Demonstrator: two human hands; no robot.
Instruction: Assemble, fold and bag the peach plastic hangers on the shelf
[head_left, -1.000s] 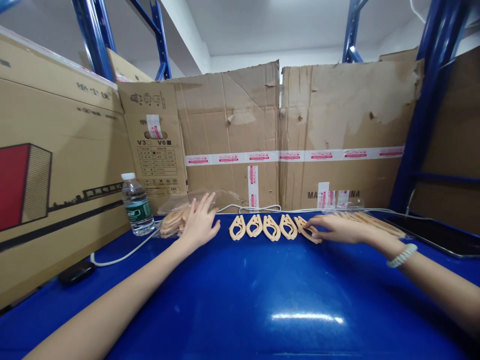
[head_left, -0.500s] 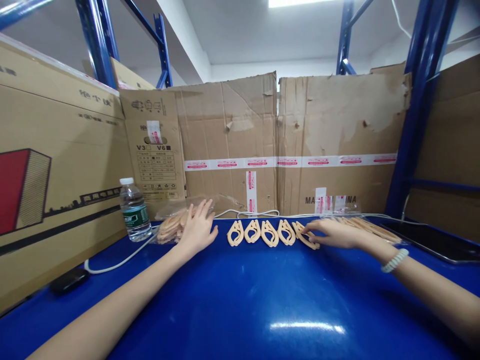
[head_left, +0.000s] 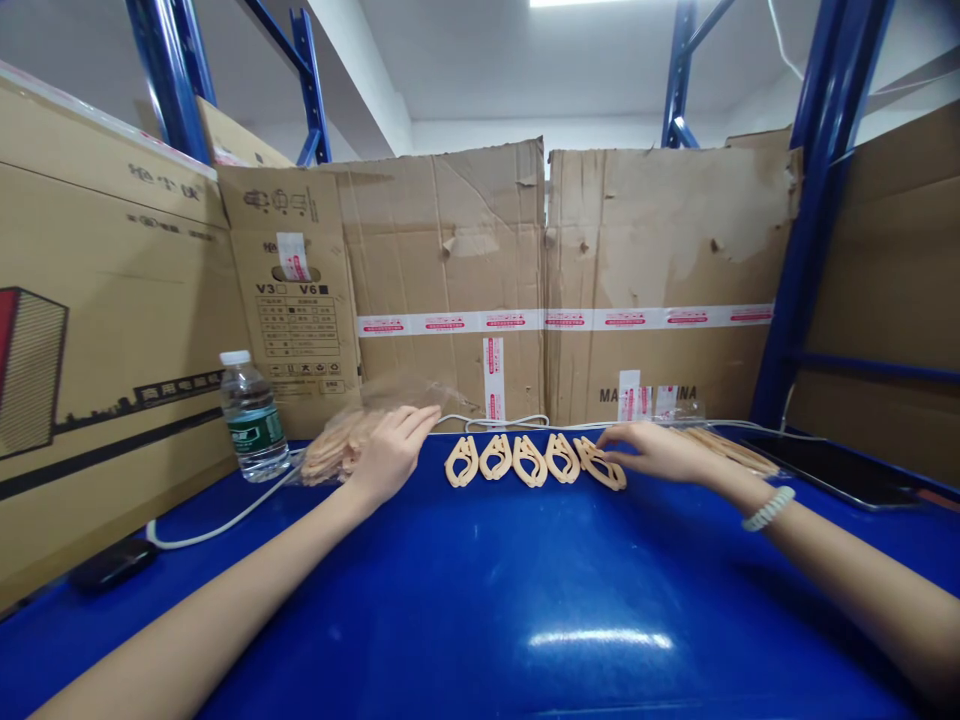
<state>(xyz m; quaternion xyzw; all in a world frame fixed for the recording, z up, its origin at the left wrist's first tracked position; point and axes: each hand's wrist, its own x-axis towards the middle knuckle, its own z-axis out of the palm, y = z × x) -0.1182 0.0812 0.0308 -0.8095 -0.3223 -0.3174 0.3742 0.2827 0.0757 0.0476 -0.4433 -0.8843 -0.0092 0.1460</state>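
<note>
Left hand [head_left: 386, 455]: fingers straight and drawn together against the left bag [head_left: 375, 395]; cannot tell whether it grips anything.
Right hand [head_left: 649, 450]: fingers loosely bent, fingertips at the rightmost hanger [head_left: 613, 482]; a firm hold cannot be made out.
Hanger row [head_left: 519, 462]: five folded beige hangers, teardrop-shaped with hollow middles, side by side at far centre, the rightmost slanting.
Left bag: crinkled clear plastic, beige pieces [head_left: 322, 452] piled inside.
Bottle [head_left: 255, 430]: clear, green-labelled, far left.
Bench [head_left: 480, 600]: smooth, glossy blue.
</note>
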